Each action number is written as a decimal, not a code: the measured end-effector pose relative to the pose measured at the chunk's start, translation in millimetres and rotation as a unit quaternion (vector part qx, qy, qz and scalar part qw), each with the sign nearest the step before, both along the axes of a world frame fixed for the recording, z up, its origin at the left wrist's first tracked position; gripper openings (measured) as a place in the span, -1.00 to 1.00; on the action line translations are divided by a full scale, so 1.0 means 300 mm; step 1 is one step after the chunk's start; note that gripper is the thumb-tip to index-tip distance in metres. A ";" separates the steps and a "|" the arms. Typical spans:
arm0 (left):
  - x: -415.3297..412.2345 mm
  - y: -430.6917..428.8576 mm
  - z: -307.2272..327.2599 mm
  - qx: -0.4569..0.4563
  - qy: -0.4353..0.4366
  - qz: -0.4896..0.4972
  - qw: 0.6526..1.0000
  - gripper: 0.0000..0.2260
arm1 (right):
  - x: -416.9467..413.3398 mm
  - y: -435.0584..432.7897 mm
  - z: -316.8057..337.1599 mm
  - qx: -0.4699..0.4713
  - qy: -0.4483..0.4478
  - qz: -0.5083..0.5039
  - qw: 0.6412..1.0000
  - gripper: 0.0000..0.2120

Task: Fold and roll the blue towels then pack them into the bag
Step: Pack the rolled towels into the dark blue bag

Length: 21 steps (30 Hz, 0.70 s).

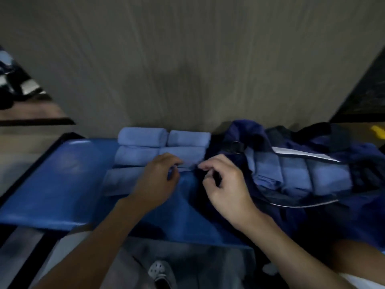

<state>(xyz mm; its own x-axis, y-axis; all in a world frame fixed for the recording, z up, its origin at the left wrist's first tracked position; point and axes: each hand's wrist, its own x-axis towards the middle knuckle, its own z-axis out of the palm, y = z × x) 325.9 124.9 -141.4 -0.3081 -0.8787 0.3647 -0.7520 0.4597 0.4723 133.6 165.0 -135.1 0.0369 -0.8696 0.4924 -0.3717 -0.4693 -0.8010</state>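
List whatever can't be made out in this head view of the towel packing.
- Head view: what the right hand pinches; its curled fingers and dark fabric hide it.
- Flat towel: its right end, covered by the left hand.
- Bag: anything beneath its visible rolled towels, which cover it.
- Yellow object: cut off by the right edge.
- Items at the left edge: blurred.

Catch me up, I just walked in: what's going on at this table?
A person is working through blue towels. Their left hand and right hand both appear to pinch the edge of a flat towel lying on the blue table, seemingly to start folding or rolling it. Four rolled towels wait behind it, at the table's far edge. To the right, the dark bag lies open, with packed towels side by side inside.
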 end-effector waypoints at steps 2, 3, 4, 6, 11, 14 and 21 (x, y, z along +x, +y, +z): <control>0.123 -0.040 -0.037 0.020 -0.039 0.032 0.999 -0.77 | 0.095 -0.011 -0.013 0.034 -0.007 0.039 0.999 -0.76; 0.180 -0.060 -0.054 0.040 -0.075 0.046 0.995 -0.72 | 0.133 -0.019 -0.021 0.052 -0.012 0.049 0.997 -0.76; 0.235 -0.078 -0.070 0.070 -0.115 0.060 0.989 -0.63 | 0.163 -0.027 -0.030 0.066 -0.015 0.054 0.996 -0.76; 0.326 -0.100 -0.096 0.153 -0.175 0.073 0.970 -0.51 | 0.211 -0.042 -0.045 0.086 -0.010 0.056 0.995 -0.75; 0.384 -0.107 -0.086 0.146 -0.334 0.070 0.929 -0.47 | 0.271 -0.045 -0.073 0.122 0.005 0.055 0.991 -0.73; 0.386 -0.111 -0.070 0.136 -0.324 0.074 0.933 -0.55 | 0.291 -0.040 -0.083 0.138 0.017 0.061 0.988 -0.72; 0.393 -0.073 -0.068 0.183 -0.168 0.112 0.962 -0.58 | 0.294 -0.026 -0.075 0.178 0.019 0.066 0.982 -0.71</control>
